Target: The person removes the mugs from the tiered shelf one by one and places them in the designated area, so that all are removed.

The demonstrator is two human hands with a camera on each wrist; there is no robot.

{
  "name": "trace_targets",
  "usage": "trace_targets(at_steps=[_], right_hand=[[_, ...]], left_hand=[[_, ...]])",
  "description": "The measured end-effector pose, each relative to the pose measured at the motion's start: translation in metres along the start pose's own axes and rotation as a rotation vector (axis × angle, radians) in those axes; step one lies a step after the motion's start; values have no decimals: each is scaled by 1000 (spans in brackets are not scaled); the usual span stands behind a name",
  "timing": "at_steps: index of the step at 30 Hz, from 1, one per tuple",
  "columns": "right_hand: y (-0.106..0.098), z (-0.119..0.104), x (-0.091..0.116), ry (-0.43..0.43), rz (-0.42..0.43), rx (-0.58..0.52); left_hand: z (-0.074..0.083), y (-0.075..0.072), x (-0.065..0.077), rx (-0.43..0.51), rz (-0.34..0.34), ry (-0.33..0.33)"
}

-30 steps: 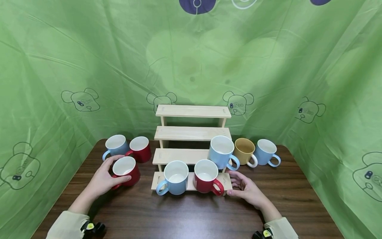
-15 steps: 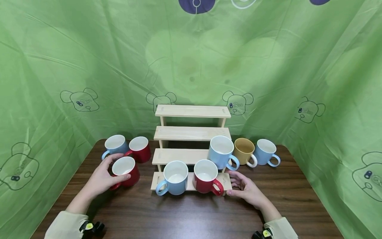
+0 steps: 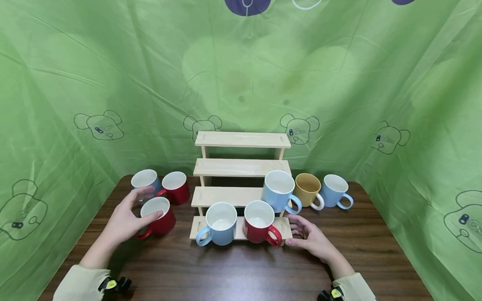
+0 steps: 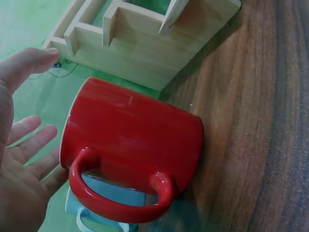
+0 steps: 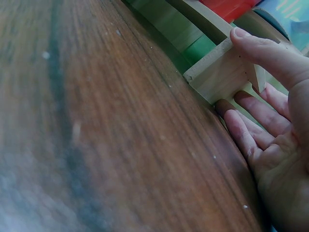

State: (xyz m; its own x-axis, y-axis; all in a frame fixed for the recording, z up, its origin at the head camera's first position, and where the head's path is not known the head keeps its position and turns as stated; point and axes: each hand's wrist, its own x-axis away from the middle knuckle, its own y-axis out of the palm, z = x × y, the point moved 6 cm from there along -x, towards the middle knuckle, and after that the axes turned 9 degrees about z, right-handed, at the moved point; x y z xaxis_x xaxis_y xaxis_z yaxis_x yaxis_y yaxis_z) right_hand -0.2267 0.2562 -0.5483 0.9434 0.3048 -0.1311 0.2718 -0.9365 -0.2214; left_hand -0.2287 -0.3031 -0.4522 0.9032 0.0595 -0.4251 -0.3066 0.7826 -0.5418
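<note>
Wide-spread left hand (image 3: 124, 217); red mug (image 3: 162, 223), whole handle (image 4: 113, 210) shown in left-wrist view only. Rack (image 3: 241, 168) gripped by right hand (image 3: 311, 237). Blue mug (image 3: 145, 180) part-hidden, tabletop (image 3: 233, 276) back-left corner.

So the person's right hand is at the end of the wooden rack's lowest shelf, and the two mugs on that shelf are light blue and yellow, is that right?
Not quite: the second one is a red mug, not yellow, as the head view shows. The rest holds: the right hand is at the end of the lowest shelf, with the light blue mug.
</note>
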Motion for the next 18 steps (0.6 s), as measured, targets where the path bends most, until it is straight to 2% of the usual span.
trace_targets(at_steps=[4,10,18], right_hand=[[0,-1,0,-1,1,4],[0,0,0,1,0,9],[0,0,0,-2,0,5]], left_hand=[[6,-2,-2,4,44,48],[21,-1,-3,71,97,110],[53,13,6,153,59,145]])
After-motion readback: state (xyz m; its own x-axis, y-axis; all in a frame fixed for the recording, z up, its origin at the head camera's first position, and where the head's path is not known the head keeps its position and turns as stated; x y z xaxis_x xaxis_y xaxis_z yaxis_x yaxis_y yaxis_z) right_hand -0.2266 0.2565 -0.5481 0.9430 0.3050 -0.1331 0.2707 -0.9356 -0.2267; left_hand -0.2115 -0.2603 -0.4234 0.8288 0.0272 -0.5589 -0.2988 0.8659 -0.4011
